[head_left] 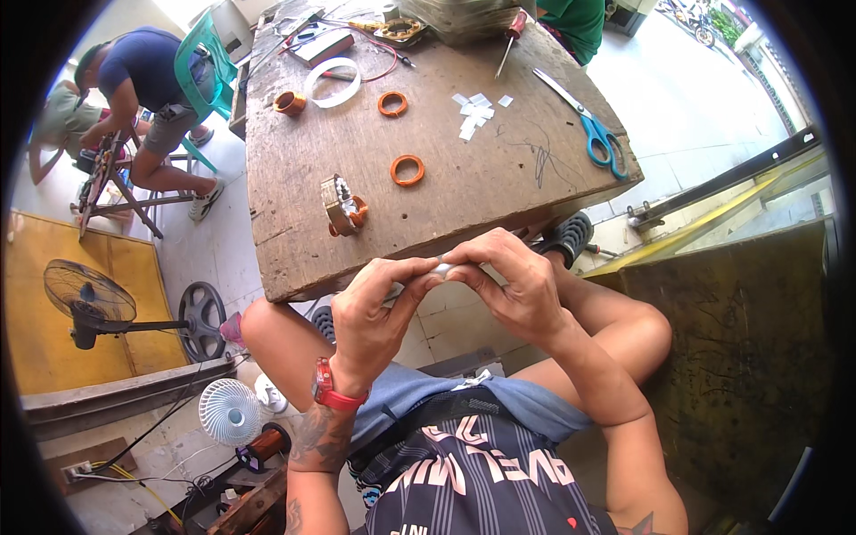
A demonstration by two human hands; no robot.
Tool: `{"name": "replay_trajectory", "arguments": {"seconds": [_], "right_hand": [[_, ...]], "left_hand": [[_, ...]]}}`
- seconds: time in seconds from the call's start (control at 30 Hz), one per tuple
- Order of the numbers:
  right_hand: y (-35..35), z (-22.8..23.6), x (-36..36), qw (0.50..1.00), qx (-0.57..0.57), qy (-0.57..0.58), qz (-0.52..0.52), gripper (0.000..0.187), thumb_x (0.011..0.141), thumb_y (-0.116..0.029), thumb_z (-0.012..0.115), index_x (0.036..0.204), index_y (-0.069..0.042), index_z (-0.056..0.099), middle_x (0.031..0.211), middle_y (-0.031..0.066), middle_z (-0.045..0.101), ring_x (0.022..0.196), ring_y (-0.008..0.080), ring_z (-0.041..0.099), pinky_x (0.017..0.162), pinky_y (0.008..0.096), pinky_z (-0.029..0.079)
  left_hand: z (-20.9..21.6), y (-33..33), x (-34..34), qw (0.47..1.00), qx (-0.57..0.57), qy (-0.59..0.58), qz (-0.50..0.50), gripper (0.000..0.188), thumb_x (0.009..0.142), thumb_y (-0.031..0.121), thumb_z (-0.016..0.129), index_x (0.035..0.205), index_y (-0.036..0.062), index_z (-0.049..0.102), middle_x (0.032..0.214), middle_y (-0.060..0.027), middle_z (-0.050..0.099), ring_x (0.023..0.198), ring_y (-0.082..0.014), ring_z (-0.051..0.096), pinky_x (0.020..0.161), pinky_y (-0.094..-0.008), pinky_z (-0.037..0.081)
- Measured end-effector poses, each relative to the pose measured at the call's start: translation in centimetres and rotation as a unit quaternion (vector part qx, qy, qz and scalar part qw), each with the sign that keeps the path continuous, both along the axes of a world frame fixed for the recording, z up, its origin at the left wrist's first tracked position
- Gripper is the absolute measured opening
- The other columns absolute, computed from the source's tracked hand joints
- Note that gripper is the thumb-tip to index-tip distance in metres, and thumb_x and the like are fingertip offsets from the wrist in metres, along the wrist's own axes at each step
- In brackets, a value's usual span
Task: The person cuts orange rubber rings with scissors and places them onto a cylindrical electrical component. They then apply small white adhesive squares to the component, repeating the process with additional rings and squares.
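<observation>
My left hand [367, 308] and my right hand [515, 287] meet just off the table's near edge. Thumbs and fingertips of both pinch a small white piece [442, 268], mostly covered by the fingers, so its exact kind is hidden. Ahead on the wooden table [330, 147] stands a metal motor core [339, 207] with white lining and an orange copper winding. Two copper wire rings [407, 155] [392, 93] lie beyond it. Several small whitish film slips [476, 114] are scattered farther right.
Blue-handled scissors [599, 143] rest near the table's right edge, and a red screwdriver [513, 40] lies farther back. A white tape ring [358, 89] and a copper coil [289, 103] sit at the left. Fans [230, 413] stand on the floor; people [147, 71] are beyond, left.
</observation>
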State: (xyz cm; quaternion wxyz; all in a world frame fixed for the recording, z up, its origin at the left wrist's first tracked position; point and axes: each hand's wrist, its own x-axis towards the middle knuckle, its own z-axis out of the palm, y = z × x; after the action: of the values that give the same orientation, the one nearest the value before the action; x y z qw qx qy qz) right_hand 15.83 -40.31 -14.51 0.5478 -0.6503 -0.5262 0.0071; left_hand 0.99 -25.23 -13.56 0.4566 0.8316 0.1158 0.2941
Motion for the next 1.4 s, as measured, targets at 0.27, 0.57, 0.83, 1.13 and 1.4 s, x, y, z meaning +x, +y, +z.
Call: {"name": "replay_trajectory", "arguments": {"seconds": [0.27, 0.57, 0.83, 1.13, 1.4], "right_hand": [[0.4, -0.9, -0.5, 0.995, -0.017, 0.091, 0.024, 0.022, 0.091, -0.002, 0.081, 0.113, -0.004, 0.075, 0.103, 0.0108, 0.075, 0.096, 0.0295, 0.072, 0.083, 0.0395, 0.059], [2.0, -1.5, -2.3, 0.997, -0.006, 0.003, 0.075, 0.026, 0.089, 0.000, 0.081, 0.113, -0.006, 0.077, 0.104, 0.0106, 0.074, 0.098, 0.0290, 0.072, 0.082, 0.0400, 0.060], [8.5, -1.2, 2.5, 0.994, -0.014, 0.104, -0.018, 0.019, 0.101, -0.011, 0.068, 0.117, 0.000, 0.067, 0.103, 0.0194, 0.073, 0.099, 0.0363, 0.073, 0.088, 0.0462, 0.058], [13.7, -3.5, 2.6, 0.985, -0.169, 0.000, 0.029, 0.024, 0.098, -0.025, 0.072, 0.099, -0.001, 0.076, 0.101, 0.0191, 0.074, 0.102, 0.0371, 0.068, 0.095, 0.0487, 0.053], [12.9, -2.8, 2.7, 0.997, -0.057, 0.006, -0.050, 0.020, 0.097, -0.024, 0.072, 0.093, -0.005, 0.074, 0.092, 0.0141, 0.073, 0.095, 0.0316, 0.068, 0.093, 0.0472, 0.050]], "left_hand": [[-1.3, -0.3, -0.3, 0.997, -0.066, 0.020, 0.014, 0.019, 0.095, 0.003, 0.080, 0.113, 0.0017, 0.074, 0.102, -0.0098, 0.077, 0.092, -0.0178, 0.074, 0.080, -0.0309, 0.058], [-2.3, 0.5, -3.9, 0.943, -0.329, 0.022, 0.032, 0.036, 0.102, 0.000, 0.074, 0.136, 0.0013, 0.062, 0.108, -0.0112, 0.077, 0.103, -0.0142, 0.072, 0.091, -0.0282, 0.056], [-3.8, 11.2, -2.4, 0.942, 0.215, 0.141, 0.216, 0.045, 0.099, 0.017, 0.077, 0.141, 0.0081, 0.067, 0.123, -0.0118, 0.076, 0.129, -0.0304, 0.062, 0.110, -0.0458, 0.046], [-6.2, 6.9, -0.6, 0.955, 0.148, 0.098, 0.237, 0.053, 0.088, 0.033, 0.089, 0.131, 0.0075, 0.073, 0.132, -0.0097, 0.072, 0.139, -0.0312, 0.055, 0.122, -0.0483, 0.029], [-6.2, 7.2, -0.3, 0.935, 0.213, 0.105, 0.262, 0.043, 0.089, 0.037, 0.087, 0.121, 0.0114, 0.077, 0.124, -0.0037, 0.076, 0.132, -0.0288, 0.061, 0.119, -0.0515, 0.031]]}}
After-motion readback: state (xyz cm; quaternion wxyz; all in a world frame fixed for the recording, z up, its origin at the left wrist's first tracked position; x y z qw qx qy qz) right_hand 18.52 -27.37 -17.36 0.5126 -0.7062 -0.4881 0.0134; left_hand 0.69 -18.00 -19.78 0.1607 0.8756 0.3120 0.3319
